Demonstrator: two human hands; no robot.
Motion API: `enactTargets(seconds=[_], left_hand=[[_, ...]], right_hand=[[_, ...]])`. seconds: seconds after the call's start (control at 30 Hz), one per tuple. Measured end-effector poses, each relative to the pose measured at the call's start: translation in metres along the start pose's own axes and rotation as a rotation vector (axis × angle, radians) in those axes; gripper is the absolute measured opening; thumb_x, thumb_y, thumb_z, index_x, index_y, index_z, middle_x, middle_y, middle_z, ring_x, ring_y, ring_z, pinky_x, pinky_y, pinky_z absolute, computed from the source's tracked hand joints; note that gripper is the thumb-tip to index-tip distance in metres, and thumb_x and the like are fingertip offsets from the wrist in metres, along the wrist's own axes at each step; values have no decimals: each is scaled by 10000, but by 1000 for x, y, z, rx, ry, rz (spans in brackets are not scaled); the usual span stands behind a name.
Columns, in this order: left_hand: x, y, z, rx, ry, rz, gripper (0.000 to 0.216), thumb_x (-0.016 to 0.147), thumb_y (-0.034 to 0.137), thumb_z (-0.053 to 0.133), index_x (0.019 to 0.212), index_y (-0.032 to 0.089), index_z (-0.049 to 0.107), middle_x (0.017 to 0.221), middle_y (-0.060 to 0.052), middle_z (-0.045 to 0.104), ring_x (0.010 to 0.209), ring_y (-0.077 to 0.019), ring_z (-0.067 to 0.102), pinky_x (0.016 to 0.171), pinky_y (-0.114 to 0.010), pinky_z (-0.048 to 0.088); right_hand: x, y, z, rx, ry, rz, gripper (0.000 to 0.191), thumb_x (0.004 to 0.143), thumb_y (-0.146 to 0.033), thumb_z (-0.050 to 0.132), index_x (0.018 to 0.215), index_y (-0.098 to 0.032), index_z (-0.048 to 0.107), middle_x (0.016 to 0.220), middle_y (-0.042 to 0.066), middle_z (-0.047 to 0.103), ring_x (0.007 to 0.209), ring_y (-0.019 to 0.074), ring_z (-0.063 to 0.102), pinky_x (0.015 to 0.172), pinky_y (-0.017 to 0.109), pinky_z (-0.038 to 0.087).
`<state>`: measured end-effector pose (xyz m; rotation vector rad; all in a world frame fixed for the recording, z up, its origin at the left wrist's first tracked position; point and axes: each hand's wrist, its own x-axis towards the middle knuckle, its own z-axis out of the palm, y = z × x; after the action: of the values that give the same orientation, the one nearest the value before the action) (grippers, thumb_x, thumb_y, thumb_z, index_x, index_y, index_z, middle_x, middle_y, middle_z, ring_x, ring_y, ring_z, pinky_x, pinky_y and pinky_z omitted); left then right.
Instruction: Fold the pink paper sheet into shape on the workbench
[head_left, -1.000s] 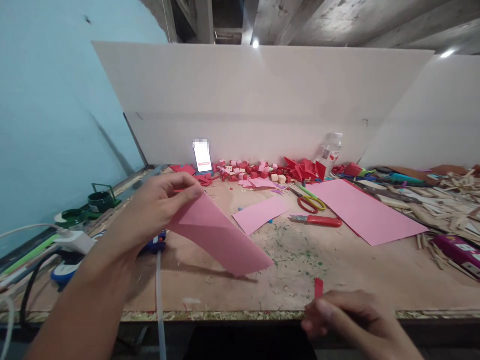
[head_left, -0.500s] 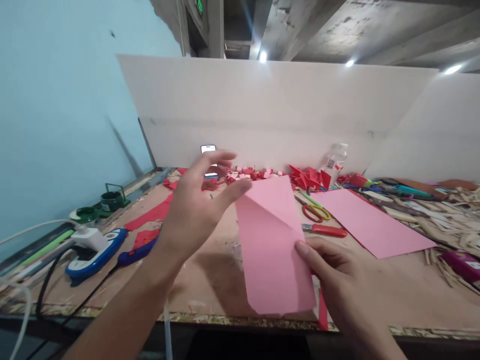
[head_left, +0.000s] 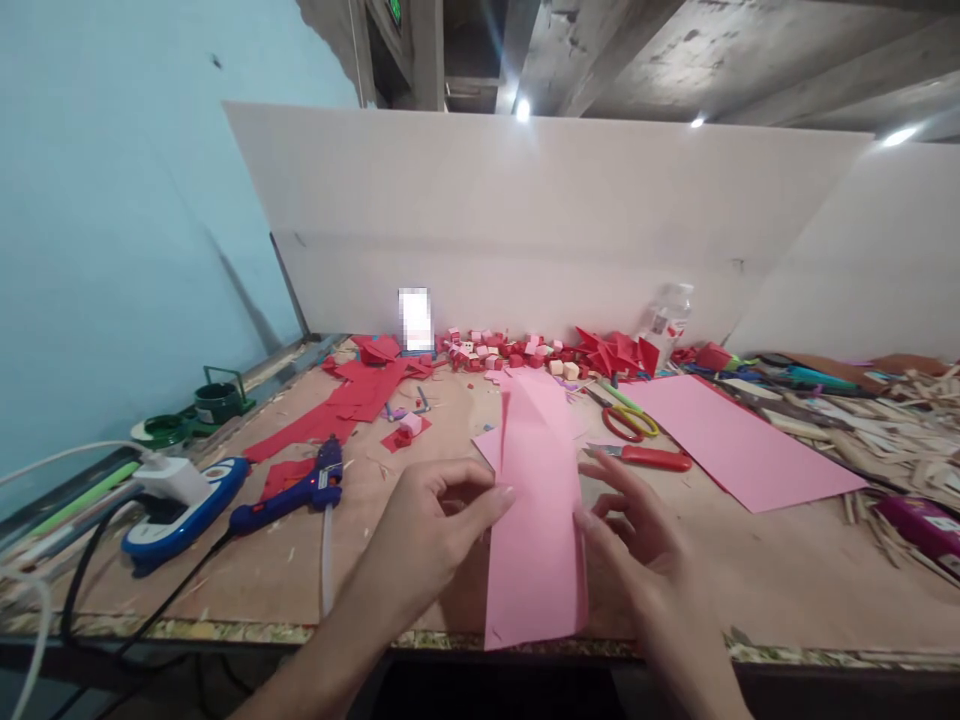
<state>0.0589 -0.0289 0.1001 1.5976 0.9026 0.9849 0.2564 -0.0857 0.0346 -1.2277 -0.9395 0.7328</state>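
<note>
While my left hand [head_left: 431, 515] and right hand [head_left: 637, 540] pinch the pink paper [head_left: 536, 520] from either side, I'd align edges before creasing between them.

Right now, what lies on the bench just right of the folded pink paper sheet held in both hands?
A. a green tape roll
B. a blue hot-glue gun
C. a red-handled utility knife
C: the red-handled utility knife lies just right of the folded pink paper sheet; the blue hot-glue gun is to its left.
</note>
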Motion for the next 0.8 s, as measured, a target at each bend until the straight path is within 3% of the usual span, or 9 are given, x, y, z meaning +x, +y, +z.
enactTargets(seconds=[0.1, 0.17, 0.27, 0.33, 0.4, 0.57, 0.67, 0.8], left_hand=[[-4, 4, 3, -45, -75, -23, 280, 799, 390, 756, 668, 162, 660, 670, 15, 599, 637, -129, 513, 596, -249, 389], [-6, 6, 8, -143, -183, -69, 284, 776, 413, 782, 718, 160, 668, 701, 12, 610, 663, -136, 525, 631, -256, 407], [-8, 6, 17, -214, -287, -117, 294, 769, 426, 791, 776, 159, 667, 746, 7, 607, 717, -147, 533, 680, -264, 412], [-10, 5, 22, -200, -274, -110, 302, 781, 425, 783, 748, 168, 627, 735, 21, 570, 709, -137, 509, 665, -254, 391], [-11, 6, 23, -163, -227, -85, 307, 804, 414, 761, 715, 180, 584, 723, 34, 533, 686, -126, 488, 644, -245, 386], [-15, 13, -3, 49, 15, 49, 251, 861, 417, 712, 758, 203, 631, 716, 23, 558, 681, -143, 530, 631, -249, 425], [-12, 12, -25, 87, 169, 78, 257, 827, 429, 766, 787, 218, 624, 739, 21, 609, 657, -142, 556, 604, -247, 422], [-4, 4, -41, 59, 201, -47, 312, 759, 447, 832, 837, 232, 619, 625, 54, 572, 575, -142, 536, 555, -248, 393]], right_hand=[[-10, -8, -2, 43, -273, 98, 561, 869, -561, 812, 1362, -316, 706, 1053, 63, 728, 830, 220, 675, 733, 314, 572], [-17, -18, -1, 152, -437, 177, 572, 875, -628, 776, 1359, -331, 709, 1193, 82, 729, 998, 279, 705, 888, 390, 576], [-27, -32, 2, 298, -579, 231, 693, 765, -721, 820, 1329, -330, 722, 1359, 95, 690, 1246, 355, 631, 1063, 471, 495], [-31, -35, 5, 351, -550, 256, 721, 716, -695, 875, 1297, -293, 730, 1352, 112, 699, 1273, 370, 617, 1077, 483, 485], [-30, -31, 7, 364, -438, 287, 648, 713, -610, 919, 1219, -242, 752, 1248, 122, 750, 1173, 360, 681, 1019, 466, 529], [-12, -18, 0, 297, -165, 397, 417, 747, -498, 918, 956, -158, 798, 934, 131, 816, 769, 308, 757, 662, 342, 580], [1, -18, -10, 375, -164, 385, 350, 737, -426, 928, 931, -150, 832, 885, 134, 818, 706, 293, 749, 661, 350, 580], [7, -27, -18, 404, -273, 445, 321, 699, -383, 947, 901, -149, 858, 823, 137, 813, 653, 262, 740, 627, 316, 563]])
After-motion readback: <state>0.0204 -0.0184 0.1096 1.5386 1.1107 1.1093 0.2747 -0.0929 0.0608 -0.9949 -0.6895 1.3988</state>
